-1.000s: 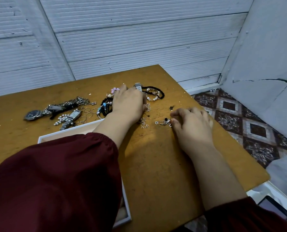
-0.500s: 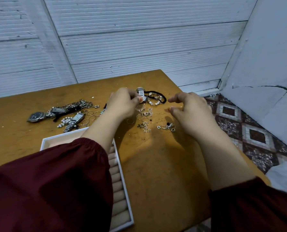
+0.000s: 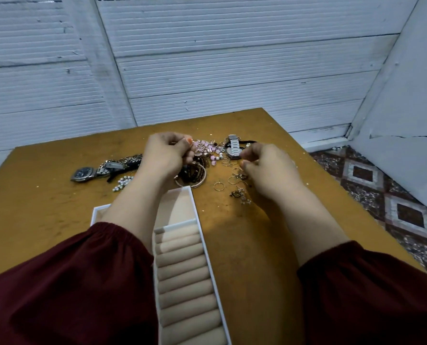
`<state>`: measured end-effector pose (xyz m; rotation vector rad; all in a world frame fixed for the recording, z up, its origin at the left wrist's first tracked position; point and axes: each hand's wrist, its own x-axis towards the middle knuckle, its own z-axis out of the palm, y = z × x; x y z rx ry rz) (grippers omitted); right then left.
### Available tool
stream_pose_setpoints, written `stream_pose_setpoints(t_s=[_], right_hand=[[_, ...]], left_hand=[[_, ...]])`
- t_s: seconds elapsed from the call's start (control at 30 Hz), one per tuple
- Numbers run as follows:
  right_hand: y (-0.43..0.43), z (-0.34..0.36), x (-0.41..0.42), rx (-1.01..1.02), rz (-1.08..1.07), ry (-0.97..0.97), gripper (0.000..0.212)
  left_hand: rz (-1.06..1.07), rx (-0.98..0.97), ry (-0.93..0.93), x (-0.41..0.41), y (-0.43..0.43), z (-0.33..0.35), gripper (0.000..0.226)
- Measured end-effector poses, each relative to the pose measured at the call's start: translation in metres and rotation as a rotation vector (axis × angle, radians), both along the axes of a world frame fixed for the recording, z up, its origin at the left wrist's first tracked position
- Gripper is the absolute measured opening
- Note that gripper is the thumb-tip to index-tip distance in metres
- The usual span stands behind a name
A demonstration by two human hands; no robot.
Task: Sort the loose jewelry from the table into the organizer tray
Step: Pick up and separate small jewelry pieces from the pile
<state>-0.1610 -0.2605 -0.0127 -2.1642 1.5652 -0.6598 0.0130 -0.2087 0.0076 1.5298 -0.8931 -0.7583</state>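
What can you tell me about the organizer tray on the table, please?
The organizer tray is a shallow rectangular box with thin white walls and a beige, soft-looking lining. Its right side holds a column of padded ring rolls, with an open flat compartment beyond them. It lies flat on the wooden table, nearer than the loose jewelry. The left forearm and maroon sleeve hide its left part. No jewelry shows in the visible sections.

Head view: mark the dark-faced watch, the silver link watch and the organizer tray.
dark-faced watch (image 3: pixel 82 174), head view, on its round dial.
silver link watch (image 3: pixel 233 146), head view, on its metal band.
organizer tray (image 3: pixel 182 275), head view, on a bare beige ring roll.
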Motion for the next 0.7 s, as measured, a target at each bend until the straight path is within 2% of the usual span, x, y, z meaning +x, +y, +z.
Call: stream_pose_setpoints(t_s=[0.27,0.5,0.7], right_hand=[[-0.004,0.004,0.051,-0.035,0.056,0.021,0.015],[0.005,-0.006,0.081,-0.058,0.128,0.185,0.031],[0.009,-0.007,0.081,-0.089,0.134,0.209,0.016]], left_hand=[[0.092,-0.038,0.011,0.039,0.006,-0.001,0.010],[0.126,-0.017,0.020,0.062,0.018,-0.006,0.013],[0.125,0.000,-0.024,0.070,0.022,-0.011,0.015]])
